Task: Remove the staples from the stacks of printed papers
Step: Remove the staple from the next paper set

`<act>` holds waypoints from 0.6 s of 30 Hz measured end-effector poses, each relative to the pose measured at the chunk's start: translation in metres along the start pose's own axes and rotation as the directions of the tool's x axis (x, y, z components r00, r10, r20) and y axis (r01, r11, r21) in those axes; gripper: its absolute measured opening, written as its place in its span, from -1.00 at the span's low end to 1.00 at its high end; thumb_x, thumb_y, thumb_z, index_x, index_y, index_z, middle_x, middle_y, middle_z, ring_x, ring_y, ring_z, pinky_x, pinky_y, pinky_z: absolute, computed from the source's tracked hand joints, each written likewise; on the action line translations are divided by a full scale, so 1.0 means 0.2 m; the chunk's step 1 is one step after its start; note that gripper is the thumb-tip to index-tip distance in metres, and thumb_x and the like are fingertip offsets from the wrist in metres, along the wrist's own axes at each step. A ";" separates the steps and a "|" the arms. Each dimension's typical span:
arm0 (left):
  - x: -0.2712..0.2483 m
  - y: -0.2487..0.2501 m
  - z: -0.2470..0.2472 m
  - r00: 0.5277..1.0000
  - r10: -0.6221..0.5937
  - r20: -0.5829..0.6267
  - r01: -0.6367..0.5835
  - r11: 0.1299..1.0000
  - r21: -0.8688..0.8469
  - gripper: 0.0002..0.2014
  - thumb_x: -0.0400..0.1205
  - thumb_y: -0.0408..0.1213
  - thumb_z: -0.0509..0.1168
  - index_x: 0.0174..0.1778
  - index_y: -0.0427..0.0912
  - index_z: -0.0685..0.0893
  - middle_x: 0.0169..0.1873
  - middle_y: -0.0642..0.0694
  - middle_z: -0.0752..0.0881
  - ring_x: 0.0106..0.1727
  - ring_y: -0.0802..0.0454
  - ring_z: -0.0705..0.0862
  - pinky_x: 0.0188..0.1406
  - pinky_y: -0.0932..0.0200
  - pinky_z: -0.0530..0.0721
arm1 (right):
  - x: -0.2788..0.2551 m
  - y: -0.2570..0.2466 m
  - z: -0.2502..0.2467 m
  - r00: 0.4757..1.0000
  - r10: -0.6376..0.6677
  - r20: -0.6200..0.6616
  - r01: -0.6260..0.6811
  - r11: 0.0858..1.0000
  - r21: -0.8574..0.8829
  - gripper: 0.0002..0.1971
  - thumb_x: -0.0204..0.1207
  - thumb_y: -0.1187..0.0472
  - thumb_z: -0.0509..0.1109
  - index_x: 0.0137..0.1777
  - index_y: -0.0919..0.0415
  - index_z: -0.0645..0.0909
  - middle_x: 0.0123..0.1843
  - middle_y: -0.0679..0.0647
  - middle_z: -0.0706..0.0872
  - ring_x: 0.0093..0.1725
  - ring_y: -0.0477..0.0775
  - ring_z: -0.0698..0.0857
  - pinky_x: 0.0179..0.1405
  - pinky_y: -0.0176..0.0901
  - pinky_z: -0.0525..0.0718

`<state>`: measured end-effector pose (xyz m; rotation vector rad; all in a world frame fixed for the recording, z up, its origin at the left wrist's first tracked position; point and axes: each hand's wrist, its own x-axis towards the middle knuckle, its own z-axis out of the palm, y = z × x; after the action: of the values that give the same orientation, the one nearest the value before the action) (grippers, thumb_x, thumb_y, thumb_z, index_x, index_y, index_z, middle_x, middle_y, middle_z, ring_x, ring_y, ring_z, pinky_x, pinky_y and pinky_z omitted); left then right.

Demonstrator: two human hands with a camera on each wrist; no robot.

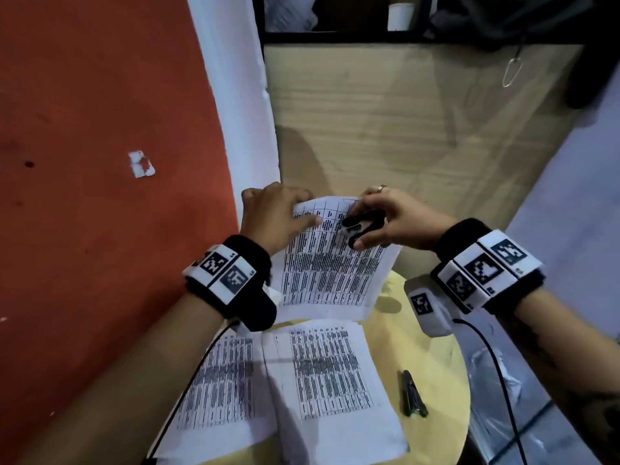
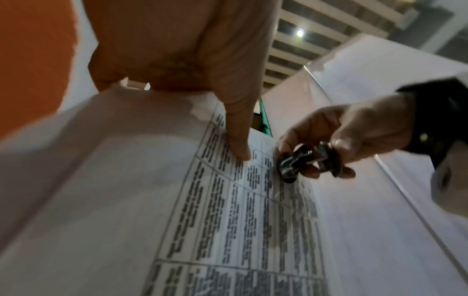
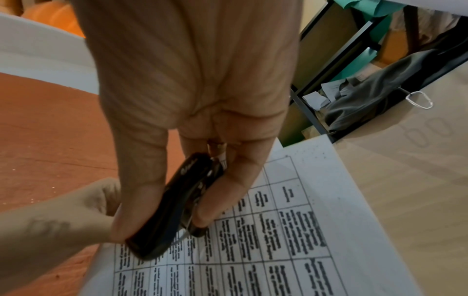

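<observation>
Above the far edge of the yellow round table [image 1: 446, 374], I hold the stapled stack [image 1: 332, 273] lifted in the air, my left hand [image 1: 275, 216] pinching its top left corner with the thumb flat on the print. My right hand [image 1: 385, 218] is clenched around the black staple remover [image 1: 362, 226], which touches the sheet near the top edge, just right of the left thumb. I cannot see the staple itself; I judge it lies under the remover's claws, so the right hand is nearer.
</observation>
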<state>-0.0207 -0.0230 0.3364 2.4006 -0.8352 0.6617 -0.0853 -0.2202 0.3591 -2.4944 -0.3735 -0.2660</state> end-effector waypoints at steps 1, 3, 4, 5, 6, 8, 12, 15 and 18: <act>0.00 0.00 -0.01 1.000 0.006 0.008 -0.006 1.000 -0.014 -0.79 0.49 0.09 0.41 -0.14 0.04 0.74 -0.52 0.19 0.47 -0.04 -0.02 0.61 -0.08 0.11 0.20 | -0.01 -0.01 -0.01 1.000 -0.017 -0.008 0.017 1.000 -0.011 -0.58 0.20 0.30 0.65 0.09 0.31 0.71 -0.09 -0.13 0.51 0.00 0.02 0.61 -0.24 -0.47 0.63; 0.00 0.00 -0.03 0.999 0.021 0.025 -0.019 0.998 -0.066 -0.83 0.49 0.11 0.41 -0.26 0.11 0.70 -0.57 0.20 0.47 -0.18 0.01 0.58 -0.09 0.09 0.28 | -0.03 -0.04 -0.03 0.999 -0.037 -0.007 0.036 0.999 -0.007 -0.59 0.19 0.31 0.66 0.07 0.27 0.72 -0.09 -0.13 0.52 0.05 0.09 0.63 0.01 -0.14 0.70; 0.00 -0.01 -0.04 0.999 0.027 0.045 -0.023 0.995 -0.094 -0.82 0.47 0.13 0.41 -0.33 0.16 0.65 -0.57 0.19 0.49 -0.21 0.02 0.58 -0.09 0.07 0.33 | -0.04 -0.05 -0.04 0.999 -0.036 -0.002 0.036 0.999 0.004 -0.60 0.19 0.32 0.66 0.06 0.26 0.72 -0.09 -0.12 0.52 0.05 0.11 0.64 0.02 -0.03 0.71; 0.00 0.00 -0.05 0.997 0.032 0.066 -0.024 0.993 -0.120 -0.78 0.46 0.16 0.42 -0.40 0.20 0.59 -0.57 0.18 0.52 -0.23 0.01 0.59 -0.07 0.04 0.39 | -0.05 -0.06 -0.05 0.999 -0.033 0.001 0.033 0.999 0.014 -0.60 0.19 0.33 0.65 0.06 0.25 0.72 -0.09 -0.12 0.52 0.04 0.13 0.65 -0.03 0.01 0.72; 0.00 0.00 -0.06 0.996 0.038 0.086 -0.025 0.989 -0.147 -0.75 0.43 0.20 0.41 -0.47 0.24 0.55 -0.57 0.18 0.55 -0.23 0.00 0.62 -0.04 0.02 0.44 | -0.06 -0.07 -0.06 0.999 -0.033 0.003 0.033 0.999 0.018 -0.61 0.19 0.33 0.65 0.06 0.25 0.71 -0.09 -0.12 0.52 0.03 0.14 0.65 -0.08 0.01 0.73; 0.00 -0.01 -0.07 0.994 0.052 0.101 -0.029 0.977 -0.212 -0.76 0.36 0.28 0.32 -0.53 0.31 0.56 -0.55 0.20 0.61 -0.25 0.03 0.64 0.01 -0.03 0.51 | -0.06 -0.09 -0.07 0.999 -0.050 -0.014 0.050 0.999 0.003 -0.60 0.19 0.32 0.65 0.05 0.27 0.71 -0.09 -0.12 0.53 0.06 0.13 0.65 0.03 0.00 0.70; 0.00 0.01 -0.07 0.995 0.093 0.045 -0.079 0.964 -0.252 -0.71 0.38 0.36 0.16 -0.50 0.32 0.58 -0.55 0.01 0.59 -0.39 0.15 0.54 -0.09 0.04 0.44 | -0.07 -0.11 -0.07 0.998 -0.056 -0.044 0.055 0.998 -0.013 -0.61 0.19 0.28 0.66 0.04 0.25 0.72 -0.09 -0.12 0.54 0.07 0.08 0.65 0.17 -0.08 0.63; 0.02 0.04 -0.09 0.995 0.092 0.036 -0.083 0.976 -0.200 -0.74 0.39 0.25 0.22 -0.33 0.19 0.67 -0.54 0.04 0.57 -0.28 0.06 0.59 -0.03 0.06 0.38 | -0.07 -0.13 -0.08 0.998 -0.059 -0.032 0.058 0.998 -0.009 -0.61 0.19 0.24 0.66 0.04 0.22 0.72 -0.09 -0.09 0.56 0.01 0.00 0.65 0.15 -0.14 0.64; 0.03 0.04 -0.11 0.995 0.086 0.055 -0.074 0.979 -0.191 -0.70 0.36 0.22 0.27 -0.20 0.15 0.76 -0.58 0.18 0.56 -0.22 0.05 0.63 0.00 0.03 0.41 | -0.09 -0.13 -0.09 0.997 -0.068 -0.027 0.068 0.998 -0.003 -0.61 0.19 0.27 0.66 0.04 0.26 0.72 -0.09 -0.07 0.57 0.01 0.00 0.63 0.16 -0.11 0.62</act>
<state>-0.0287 -0.0180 0.3587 2.2361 -0.9802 0.5144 -0.1120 -0.2141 0.3835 -2.4809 -0.4472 -0.3279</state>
